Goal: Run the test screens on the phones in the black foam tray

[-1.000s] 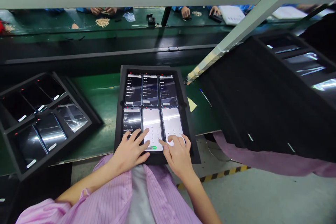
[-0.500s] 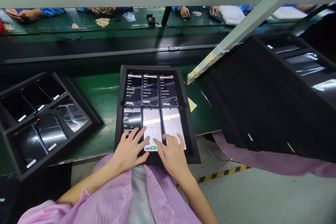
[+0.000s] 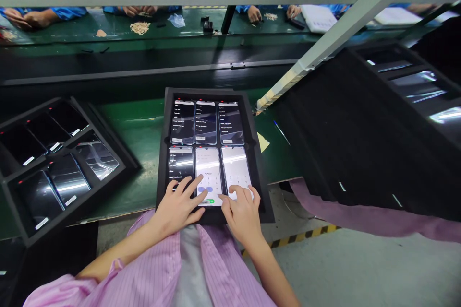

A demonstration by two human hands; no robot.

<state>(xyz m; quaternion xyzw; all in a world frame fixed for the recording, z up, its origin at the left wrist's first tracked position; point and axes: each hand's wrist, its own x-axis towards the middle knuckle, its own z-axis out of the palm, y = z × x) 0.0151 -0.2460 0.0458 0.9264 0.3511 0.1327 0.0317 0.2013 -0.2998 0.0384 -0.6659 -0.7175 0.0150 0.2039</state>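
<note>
The left hand (image 3: 180, 207), spread and gripping nothing, spans a dark-screened rectangular phone (image 3: 181, 160) and the white-screened rectangular phone (image 3: 208, 159) at bottom middle of a matte black rectangular tray (image 3: 164, 168). The right hand (image 3: 244, 211), loosely bent and empty, points its index finger at the white-screened phone's right edge (contact is unclear).

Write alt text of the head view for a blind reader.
A person's left hand and right hand are over the nearer row of six lit phones in a black tray on a green bench. Another tray of dark phones lies to the left; co-workers' hands show beyond.
</note>
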